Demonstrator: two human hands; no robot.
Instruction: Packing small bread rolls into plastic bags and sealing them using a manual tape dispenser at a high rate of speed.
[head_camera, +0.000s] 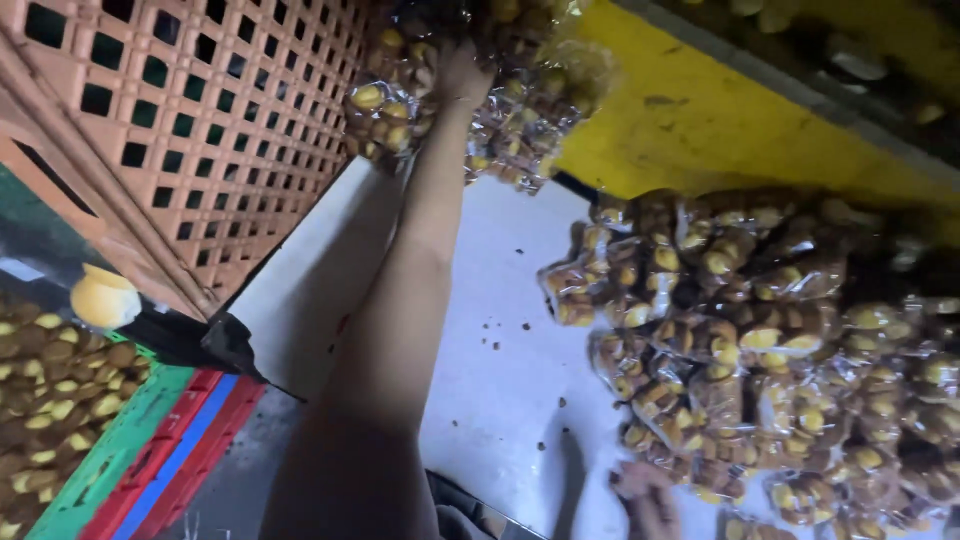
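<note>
Left hand (455, 75) reaches among packets (520, 110) at the worktop's (500, 330) far edge; fingers hidden. Next: lift clear.

A heap of packets (760, 340) lies on the surface (500, 330) at right; a crate (200, 120) stands at left, more packets (480, 90) behind, stacked trays (150, 450) below left.

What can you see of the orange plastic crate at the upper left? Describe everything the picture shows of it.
The orange crate looks like moulded plastic, its wall a lattice of square holes with thicker ribs at the edge. It fills the upper left of the view, tilted. Clear packets of small cakes lie against its right edge, where the left hand reaches.
</note>
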